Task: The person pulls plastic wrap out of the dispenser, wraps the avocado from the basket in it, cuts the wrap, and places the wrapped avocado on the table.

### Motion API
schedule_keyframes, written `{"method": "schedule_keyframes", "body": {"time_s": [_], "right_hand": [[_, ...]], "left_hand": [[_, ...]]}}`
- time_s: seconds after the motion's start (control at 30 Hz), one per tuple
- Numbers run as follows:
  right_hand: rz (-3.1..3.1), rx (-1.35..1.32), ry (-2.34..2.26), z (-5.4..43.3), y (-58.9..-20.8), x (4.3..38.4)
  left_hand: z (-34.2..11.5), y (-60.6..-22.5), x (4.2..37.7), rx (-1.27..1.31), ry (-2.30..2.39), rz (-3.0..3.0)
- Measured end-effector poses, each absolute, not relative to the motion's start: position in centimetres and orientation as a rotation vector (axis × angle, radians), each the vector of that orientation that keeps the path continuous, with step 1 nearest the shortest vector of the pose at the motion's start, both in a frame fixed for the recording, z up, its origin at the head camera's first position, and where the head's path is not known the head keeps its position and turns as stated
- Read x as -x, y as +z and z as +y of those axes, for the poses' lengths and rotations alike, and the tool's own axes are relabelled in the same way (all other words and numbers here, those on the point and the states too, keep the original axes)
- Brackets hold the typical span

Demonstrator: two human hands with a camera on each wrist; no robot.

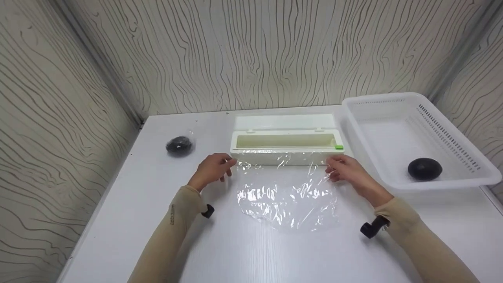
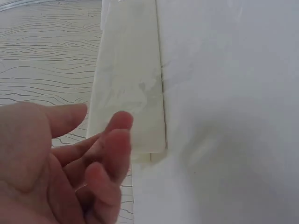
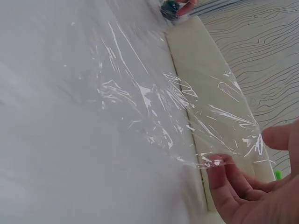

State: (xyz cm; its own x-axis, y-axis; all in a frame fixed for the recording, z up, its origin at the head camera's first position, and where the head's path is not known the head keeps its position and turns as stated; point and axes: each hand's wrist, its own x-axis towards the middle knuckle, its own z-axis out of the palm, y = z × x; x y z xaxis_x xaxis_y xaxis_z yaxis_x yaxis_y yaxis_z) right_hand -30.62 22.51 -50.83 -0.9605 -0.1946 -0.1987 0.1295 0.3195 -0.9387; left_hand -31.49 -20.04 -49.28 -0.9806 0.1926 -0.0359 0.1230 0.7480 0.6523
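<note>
A sheet of clear plastic wrap (image 1: 287, 192) hangs over the front of a white wrap dispenser box (image 1: 283, 158) and spreads onto the table. My left hand (image 1: 212, 168) is at the film's left edge by the box's front corner; in the left wrist view its thumb (image 2: 70, 119) and loosely bent fingers stand apart. At the opposite edge, my right hand (image 1: 346, 169) touches the film. Its fingertips (image 3: 217, 172) lie behind the film in the right wrist view, with the thumb (image 3: 278, 136) apart from them. The box's lid (image 1: 285, 122) is raised at the back.
A dark oval object in clear wrap (image 1: 179, 146) lies on the white table (image 1: 153, 220) at the left. On the right stands a white plastic basket (image 1: 377, 157) with a dark oval object (image 1: 425, 169) inside. A green slider (image 1: 338, 147) sits at the box's right end.
</note>
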Motion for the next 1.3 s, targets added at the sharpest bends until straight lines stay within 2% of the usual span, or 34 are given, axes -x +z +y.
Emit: {"method": "schedule_keyframes", "body": {"time_s": [0.17, 0.3, 0.7, 1.0, 1.17, 1.3], "right_hand": [[2.354, 0.012, -1.756, 21.9, -50.9, 31.4], [2.402, 0.018, -1.78, 21.8, -50.7, 31.5], [2.461, -0.008, -1.705, 22.7, -50.9, 31.3], [2.445, -0.001, -1.695, 22.9, -50.8, 31.1], [2.409, 0.037, -1.712, 23.1, -50.7, 31.0], [2.382, 0.083, -1.741, 23.2, -50.4, 30.9]], "left_hand": [[-19.2, -49.2, 33.1, -0.478, 0.865, 3.336], [-18.8, -48.6, 34.3, -0.706, 0.724, 3.216], [-18.3, -48.8, 35.0, -0.604, 0.61, 2.982], [-19.2, -49.4, 34.9, -0.6, 0.833, 2.905], [-19.5, -49.8, 34.5, -0.378, 1.139, 3.032], [-19.7, -50.0, 33.8, -0.15, 1.195, 3.106]]}}
